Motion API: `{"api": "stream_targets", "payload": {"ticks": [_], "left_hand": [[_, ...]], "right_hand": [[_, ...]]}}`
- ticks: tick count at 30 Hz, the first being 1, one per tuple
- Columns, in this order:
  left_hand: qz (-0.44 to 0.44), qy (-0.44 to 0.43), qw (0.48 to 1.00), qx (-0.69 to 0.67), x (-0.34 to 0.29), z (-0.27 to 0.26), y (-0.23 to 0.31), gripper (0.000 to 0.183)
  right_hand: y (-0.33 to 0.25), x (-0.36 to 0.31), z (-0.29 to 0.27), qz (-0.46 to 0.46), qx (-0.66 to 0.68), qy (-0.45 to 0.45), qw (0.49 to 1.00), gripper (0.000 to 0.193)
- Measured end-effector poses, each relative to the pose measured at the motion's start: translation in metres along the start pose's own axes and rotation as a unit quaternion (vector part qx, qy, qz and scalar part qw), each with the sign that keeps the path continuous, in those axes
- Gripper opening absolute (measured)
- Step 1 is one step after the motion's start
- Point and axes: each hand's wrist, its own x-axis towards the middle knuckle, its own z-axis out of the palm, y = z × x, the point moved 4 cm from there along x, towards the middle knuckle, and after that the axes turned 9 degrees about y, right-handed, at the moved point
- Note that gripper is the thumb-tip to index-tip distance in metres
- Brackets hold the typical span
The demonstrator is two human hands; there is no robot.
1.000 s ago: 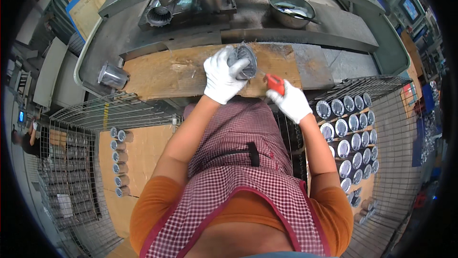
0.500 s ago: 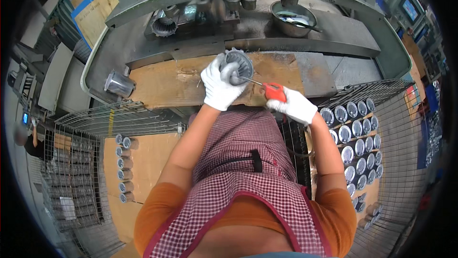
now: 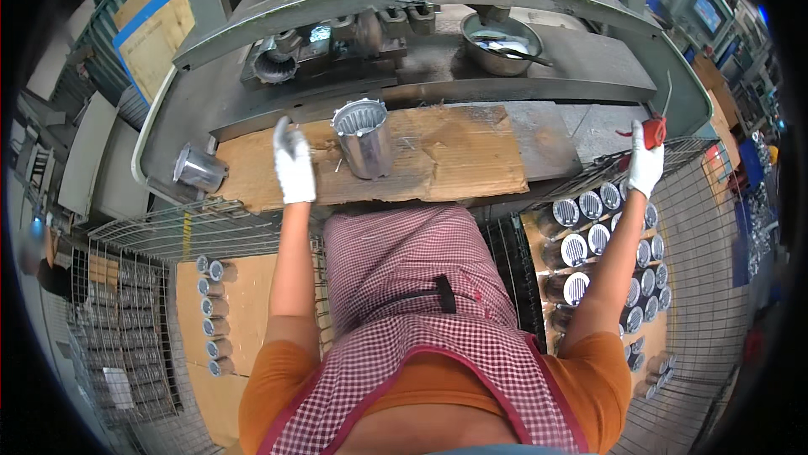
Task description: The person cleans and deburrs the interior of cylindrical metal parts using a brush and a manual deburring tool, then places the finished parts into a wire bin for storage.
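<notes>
Head view: left hand (image 3: 293, 167) empty beside metal cup (image 3: 366, 150) (perhaps finished); right hand (image 3: 645, 167) gripping red-handled tool (image 3: 656, 130); rowed cups (image 3: 574, 250) both sides.

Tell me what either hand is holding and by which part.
The right hand holds the red-handled tool by its handle; the left hand is empty, beside the metal cup.
</notes>
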Motion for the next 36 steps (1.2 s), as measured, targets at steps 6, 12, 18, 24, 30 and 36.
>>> {"api": "stream_targets", "payload": {"ticks": [6,12,18,24,30,36], "left_hand": [[-0.076,0.056,0.978,0.187,0.000,-0.010,-0.030,0.053],[-0.043,0.027,0.976,0.211,-0.004,-0.010,-0.021,0.047],[-0.015,0.013,0.976,0.218,-0.005,-0.010,-0.022,0.040],[-0.040,0.019,0.987,0.153,-0.003,-0.010,-0.025,0.034],[-0.007,0.012,0.979,0.204,-0.004,-0.012,-0.026,0.034],[0.008,0.015,0.979,0.202,-0.006,-0.013,-0.028,0.031]], "right_hand": [[0.063,-0.038,0.023,0.020,0.071,0.039,0.997,0.066],[-0.040,-0.076,0.010,-0.186,-0.038,0.186,0.964,0.067],[-0.125,-0.059,0.101,-0.296,-0.075,-0.027,0.952,0.058],[-0.133,-0.053,0.171,-0.234,-0.021,-0.292,0.927,0.046],[-0.150,-0.109,0.142,-0.242,0.072,-0.199,0.947,0.035],[-0.238,-0.149,0.129,-0.239,0.304,-0.223,0.895,0.033]]}}
